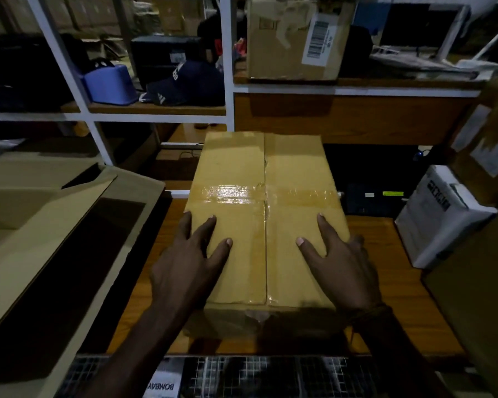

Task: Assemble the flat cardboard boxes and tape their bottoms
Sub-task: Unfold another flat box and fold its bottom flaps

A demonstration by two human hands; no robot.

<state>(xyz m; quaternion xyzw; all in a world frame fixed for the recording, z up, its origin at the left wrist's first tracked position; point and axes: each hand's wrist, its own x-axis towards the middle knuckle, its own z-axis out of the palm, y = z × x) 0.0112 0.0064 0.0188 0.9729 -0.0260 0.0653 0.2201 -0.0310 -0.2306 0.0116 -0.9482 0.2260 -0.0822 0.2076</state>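
An assembled cardboard box [259,165] stands on the wooden table [397,297] in front of me, its closed flaps facing up. A shiny strip of clear tape [233,193] runs across the flaps, crossing the middle seam. My left hand [190,259] lies flat on the left flap with fingers spread and straight. My right hand [339,262] lies flat on the right flap near the box's right edge, fingers also spread. A cord bracelet sits on my right wrist.
A large open cardboard box [41,225] with raised flaps fills the left side. A white wrapped parcel [440,214] stands at the right of the table. White-framed shelves [227,81] behind hold a labelled carton [293,38], a dark cap [184,81] and a blue container [110,81].
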